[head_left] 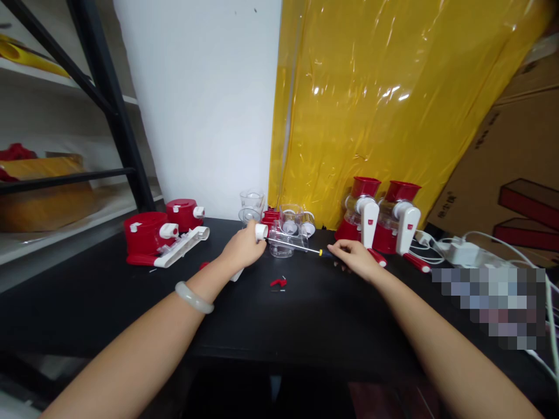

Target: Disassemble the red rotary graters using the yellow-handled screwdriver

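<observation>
My left hand [245,245] is closed around a white cylindrical part [261,231]; a white and red handle shows below that hand. In my right hand [351,256] is the dark handle of a screwdriver [301,247], with a yellow band and a long metal shaft. The shaft points left, its tip at the white part. Behind it stand clear plastic pieces [282,250] and metal-and-white drums [308,222]. A small red piece [278,283] lies on the black table [279,326] with tiny metal bits around it.
Two red and white crank machines [367,215] stand at the right rear. Red round bases [146,235] and a long white part [186,247] are at the left. White cables and a power adapter [465,253] lie at the right, near a large carton [506,151].
</observation>
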The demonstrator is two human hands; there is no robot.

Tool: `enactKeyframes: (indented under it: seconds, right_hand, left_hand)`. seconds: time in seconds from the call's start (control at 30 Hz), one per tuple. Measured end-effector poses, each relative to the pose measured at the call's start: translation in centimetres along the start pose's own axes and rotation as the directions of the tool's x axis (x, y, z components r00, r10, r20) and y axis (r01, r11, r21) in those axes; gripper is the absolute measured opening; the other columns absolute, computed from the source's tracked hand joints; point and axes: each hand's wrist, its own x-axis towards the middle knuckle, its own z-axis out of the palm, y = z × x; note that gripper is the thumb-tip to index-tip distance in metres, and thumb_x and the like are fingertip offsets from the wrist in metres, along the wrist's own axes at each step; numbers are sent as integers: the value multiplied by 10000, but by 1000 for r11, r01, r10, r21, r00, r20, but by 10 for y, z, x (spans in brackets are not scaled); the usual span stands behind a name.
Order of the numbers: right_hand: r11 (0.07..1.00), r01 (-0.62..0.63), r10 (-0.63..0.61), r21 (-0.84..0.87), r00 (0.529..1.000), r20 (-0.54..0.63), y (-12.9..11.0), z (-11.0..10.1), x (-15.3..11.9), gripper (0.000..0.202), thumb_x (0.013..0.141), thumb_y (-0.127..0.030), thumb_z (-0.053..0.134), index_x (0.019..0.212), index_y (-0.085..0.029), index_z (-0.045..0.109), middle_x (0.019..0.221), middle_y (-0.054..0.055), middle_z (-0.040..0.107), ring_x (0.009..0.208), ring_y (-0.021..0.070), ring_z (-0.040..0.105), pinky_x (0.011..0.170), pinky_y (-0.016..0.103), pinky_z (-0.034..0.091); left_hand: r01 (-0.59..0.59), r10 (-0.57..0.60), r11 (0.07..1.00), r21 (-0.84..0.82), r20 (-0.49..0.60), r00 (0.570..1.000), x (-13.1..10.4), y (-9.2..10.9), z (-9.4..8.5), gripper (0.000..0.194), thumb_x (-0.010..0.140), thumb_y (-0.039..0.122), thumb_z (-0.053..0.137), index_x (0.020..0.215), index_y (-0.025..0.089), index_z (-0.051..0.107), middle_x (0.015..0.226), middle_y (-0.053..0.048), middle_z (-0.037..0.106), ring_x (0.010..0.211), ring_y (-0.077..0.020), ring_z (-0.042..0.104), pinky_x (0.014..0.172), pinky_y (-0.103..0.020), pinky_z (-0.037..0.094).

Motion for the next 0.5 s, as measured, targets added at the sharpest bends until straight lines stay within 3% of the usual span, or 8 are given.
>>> enactKeyframes:
  seconds: [0.1, 0.23, 0.37, 0.5]
  right_hand:
    - [990, -137, 132, 31, 983, 126, 3, 5, 2, 556, 862, -664, 389, 747, -164, 604, 595, 23, 617, 391, 95, 505, 375, 207, 326]
    - [991, -119, 129, -54, 963, 238, 9, 8, 3, 746, 877, -719, 234, 606, -142, 620, 547, 39, 599, 346, 75, 479, 380, 209, 339]
    - [983, -58, 96, -174, 971, 219, 13, 9, 2, 722, 879, -716, 243, 508, -180, 553, 425, 9, 500, 329, 92, 440, 406, 232, 355]
    - [952, 79, -37, -295, 989, 145, 9, 8, 0, 667, 918, -648, 251, 500, -208, 527, 452, 19, 536, 412, 122, 499, 514, 254, 394]
  left_hand:
    - [-38, 38, 999, 34, 9, 999, -2, 2, -2, 347, 828, 312, 473, 1151, 185, 469, 936, -119, 681, 864, -296, 664, 652, -330, 443]
    - [-88, 88, 994, 65, 1, 996, -5, 4, -4, 370, 831, 327, 468, 1180, 204, 481, 934, -113, 682, 861, -300, 662, 662, -342, 442]
    - [-100, 100, 992, 80, 2, 995, -6, 5, -5, 378, 847, 329, 450, 1203, 204, 478, 951, -120, 683, 875, -301, 661, 692, -355, 447]
    - [-67, 67, 995, 74, 6, 998, -7, 7, -6, 362, 852, 320, 443, 1186, 181, 473, 965, -140, 684, 875, -299, 662, 683, -349, 450]
